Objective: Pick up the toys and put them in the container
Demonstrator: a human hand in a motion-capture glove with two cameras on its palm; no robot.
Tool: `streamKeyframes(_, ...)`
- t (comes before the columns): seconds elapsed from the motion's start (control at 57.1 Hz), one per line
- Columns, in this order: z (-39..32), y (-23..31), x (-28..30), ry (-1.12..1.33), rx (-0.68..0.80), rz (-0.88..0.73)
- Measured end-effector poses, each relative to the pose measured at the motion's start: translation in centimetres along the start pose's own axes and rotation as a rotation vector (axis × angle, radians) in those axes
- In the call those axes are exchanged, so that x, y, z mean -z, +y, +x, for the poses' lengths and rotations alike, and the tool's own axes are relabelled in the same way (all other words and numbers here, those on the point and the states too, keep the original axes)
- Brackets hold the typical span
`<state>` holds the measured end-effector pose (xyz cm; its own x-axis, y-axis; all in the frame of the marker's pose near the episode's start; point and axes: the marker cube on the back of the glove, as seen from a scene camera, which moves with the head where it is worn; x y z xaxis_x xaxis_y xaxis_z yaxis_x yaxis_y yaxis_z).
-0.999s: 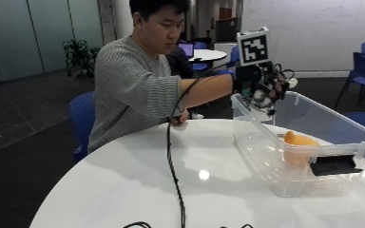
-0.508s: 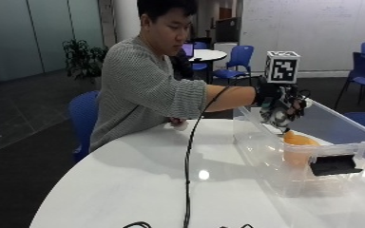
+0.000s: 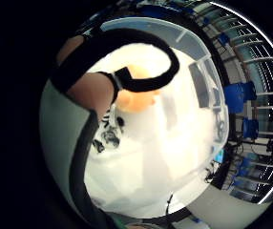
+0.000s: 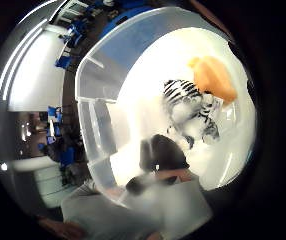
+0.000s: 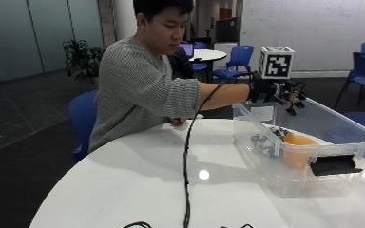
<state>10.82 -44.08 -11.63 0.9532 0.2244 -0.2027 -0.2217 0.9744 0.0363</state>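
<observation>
White table (image 5: 170, 180) bears the container (image 5: 258, 114); striped toy (image 5: 262, 141) lies inside below the spread, empty hand (image 5: 277, 92)

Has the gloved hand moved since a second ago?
Yes. The gloved right hand has moved further across above the clear container, away from the person's body.

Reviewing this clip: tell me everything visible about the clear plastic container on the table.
The container is a rectangular bin of clear, slightly frosted plastic with a thick rim and a black latch handle on its near end. It has no lid on and stands upright near the edge of the white round table. Inside lie an orange toy and a black-and-white striped toy, side by side. The gloved right hand is above its far end.
</observation>
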Motion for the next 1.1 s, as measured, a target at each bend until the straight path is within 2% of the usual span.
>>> streamKeyframes(0.105,5.0,3.4,2.9,0.151,-0.065,0.059)
streamKeyframes(0.193,11.0,8.9,6.0,0.069,-0.054,0.128)
streamKeyframes(0.245,12.0,12.4,6.9,-0.096,0.003,0.154)
streamKeyframes(0.28,13.2,14.8,6.8,-0.090,0.014,0.168)
streamKeyframes(0.42,17.2,21.5,5.5,0.031,-0.162,0.187)
streamKeyframes(0.578,14.6,30.3,2.8,0.075,-0.112,0.181)
streamKeyframes(0.683,10.1,40.0,-1.0,0.056,-0.086,0.217)
streamKeyframes(0.806,6.1,48.5,-6.1,-0.071,-0.200,0.329)
streamKeyframes(0.893,4.6,51.7,-9.8,-0.154,-0.264,0.342)
streamKeyframes(0.999,4.5,53.8,-13.4,-0.149,-0.329,0.206)
streamKeyframes(1.104,4.9,54.5,-14.7,-0.147,-0.343,0.129)
